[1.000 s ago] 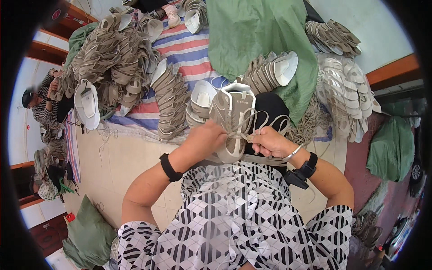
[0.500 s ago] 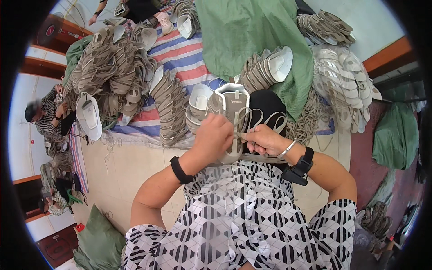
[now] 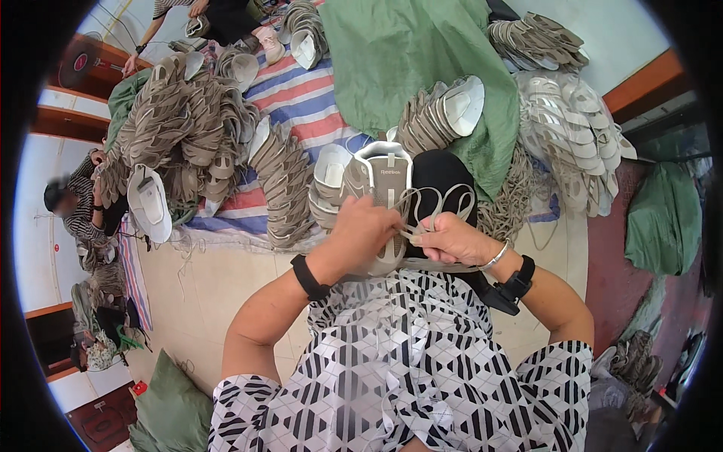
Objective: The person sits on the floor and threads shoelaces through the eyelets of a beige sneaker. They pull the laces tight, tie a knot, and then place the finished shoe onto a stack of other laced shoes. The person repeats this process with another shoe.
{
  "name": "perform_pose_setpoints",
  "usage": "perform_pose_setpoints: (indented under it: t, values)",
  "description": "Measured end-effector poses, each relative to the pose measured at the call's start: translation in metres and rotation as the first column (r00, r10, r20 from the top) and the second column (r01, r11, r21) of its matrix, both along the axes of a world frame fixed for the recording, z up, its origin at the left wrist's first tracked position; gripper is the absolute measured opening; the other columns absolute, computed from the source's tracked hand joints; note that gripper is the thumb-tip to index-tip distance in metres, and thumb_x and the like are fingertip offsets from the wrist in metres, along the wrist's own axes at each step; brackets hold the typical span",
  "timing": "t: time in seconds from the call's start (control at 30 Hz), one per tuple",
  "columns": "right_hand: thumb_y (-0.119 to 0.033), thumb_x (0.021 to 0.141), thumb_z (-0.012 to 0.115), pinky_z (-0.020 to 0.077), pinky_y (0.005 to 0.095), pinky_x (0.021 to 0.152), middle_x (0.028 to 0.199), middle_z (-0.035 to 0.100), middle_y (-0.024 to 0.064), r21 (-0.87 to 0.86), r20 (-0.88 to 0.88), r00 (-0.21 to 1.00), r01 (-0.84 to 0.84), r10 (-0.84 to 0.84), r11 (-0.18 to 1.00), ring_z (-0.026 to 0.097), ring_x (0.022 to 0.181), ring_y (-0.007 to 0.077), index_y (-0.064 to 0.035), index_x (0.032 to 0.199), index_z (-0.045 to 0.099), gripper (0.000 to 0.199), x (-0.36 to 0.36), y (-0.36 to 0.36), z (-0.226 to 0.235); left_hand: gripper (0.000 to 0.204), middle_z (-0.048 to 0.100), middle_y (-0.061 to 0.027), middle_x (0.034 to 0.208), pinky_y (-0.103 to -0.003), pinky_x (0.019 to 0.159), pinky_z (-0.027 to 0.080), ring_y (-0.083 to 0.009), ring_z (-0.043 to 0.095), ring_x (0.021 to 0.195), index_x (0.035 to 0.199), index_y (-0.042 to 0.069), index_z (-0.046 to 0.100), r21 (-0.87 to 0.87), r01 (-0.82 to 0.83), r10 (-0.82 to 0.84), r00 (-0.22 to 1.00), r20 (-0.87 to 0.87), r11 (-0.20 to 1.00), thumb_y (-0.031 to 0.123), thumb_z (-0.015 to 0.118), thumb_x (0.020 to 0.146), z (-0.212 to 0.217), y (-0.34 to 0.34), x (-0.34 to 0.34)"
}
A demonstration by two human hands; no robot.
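A taupe and white shoe upper (image 3: 391, 173) rests upright against my lap, its tongue and collar facing away from me. My left hand (image 3: 361, 232) lies over its left side, with the fingertips pinched on a beige shoelace (image 3: 453, 197) at the eyelets. On the other side my right hand (image 3: 456, 241) is closed on the same lace, close to the left fingertips. Loops of the lace rise above the right hand. The lower eyelets and part of the toe are hidden behind my hands.
Nested stacks of shoe uppers (image 3: 280, 184) stand on a striped sheet (image 3: 301, 102) ahead, beside a green cloth (image 3: 422, 60). A heap of loose laces (image 3: 508, 184) lies to the right, near white uppers (image 3: 576, 135). Other people (image 3: 79, 200) sit at the left and far side.
My left fingertips have moved right, across the eyelets toward the right hand. My right hand has shifted slightly, still holding the lace. At the far left, a person's arm has come further into view.
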State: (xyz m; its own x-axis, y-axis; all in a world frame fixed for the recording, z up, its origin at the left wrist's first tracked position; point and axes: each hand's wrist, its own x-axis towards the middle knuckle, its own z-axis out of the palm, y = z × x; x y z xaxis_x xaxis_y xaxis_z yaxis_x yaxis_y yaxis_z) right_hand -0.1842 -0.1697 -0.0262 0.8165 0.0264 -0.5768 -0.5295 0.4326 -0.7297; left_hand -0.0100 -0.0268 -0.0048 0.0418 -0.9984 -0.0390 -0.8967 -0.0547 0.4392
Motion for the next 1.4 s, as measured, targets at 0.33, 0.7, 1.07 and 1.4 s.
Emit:
perform_pose_setpoints:
  t: [0.33, 0.7, 1.07, 1.4]
  values:
    - [-0.03, 0.096, 0.051, 0.0204, 0.0198, 0.034, 0.054, 0.041, -0.0055, 0.258, -0.02, 0.917, 0.389, -0.398, 0.884, 0.025, 0.035, 0.0039, -0.0111, 0.072, 0.05, 0.031, 0.05, -0.109, 0.003, 0.018, 0.056, -0.0022, 0.079, -0.039, 0.082, 0.039, -0.0251, 0.053, 0.084, 0.079, 0.013, 0.062, -0.197, 0.036, -0.021, 0.996, 0.082, 0.98, 0.017, 0.074, 0.066, -0.004, 0.014, 0.008]
    - [-0.031, 0.092, 0.06, 0.0234, 0.0186, 0.037, 0.052, 0.049, -0.0026, -0.183, 0.4, 0.914, 0.158, -0.073, 0.97, 0.037, 0.041, 0.0034, -0.0089, 0.068, 0.057, 0.033, 0.153, -0.084, 0.058, 0.023, 0.06, -0.0015, 0.081, -0.03, 0.075, 0.046, -0.0184, 0.056, 0.079, 0.096, 0.009, 0.065, -0.126, -0.326, 0.272, 0.907, -0.321, 0.937, 0.01, 0.074, 0.074, -0.012, 0.028, 0.006]
    - [-0.034, 0.092, 0.06, 0.0243, 0.0173, 0.034, 0.054, 0.053, -0.0002, -0.202, 0.325, 0.933, 0.231, -0.158, 0.952, 0.039, 0.039, 0.0026, -0.0065, 0.073, 0.059, 0.034, 0.137, -0.089, 0.06, 0.019, 0.061, 0.0038, 0.083, -0.021, 0.076, 0.045, -0.0045, 0.055, 0.079, 0.105, 0.003, 0.064, 0.208, -0.432, 0.441, 0.556, -0.704, 0.877, 0.003, 0.063, 0.085, -0.021, 0.032, 0.02]
    - [-0.035, 0.092, 0.061, 0.022, 0.0176, 0.033, 0.054, 0.054, 0.0001, -0.158, 0.317, 0.928, 0.254, -0.195, 0.954, 0.035, 0.036, 0.002, -0.007, 0.073, 0.059, 0.033, 0.134, -0.09, 0.068, 0.03, 0.064, -0.0058, 0.087, -0.035, 0.094, 0.046, -0.0239, 0.061, 0.081, 0.103, 0.009, 0.066, -0.184, -0.322, 0.249, 0.908, -0.336, 0.929, -0.004, 0.067, 0.076, -0.017, 0.039, 0.016]
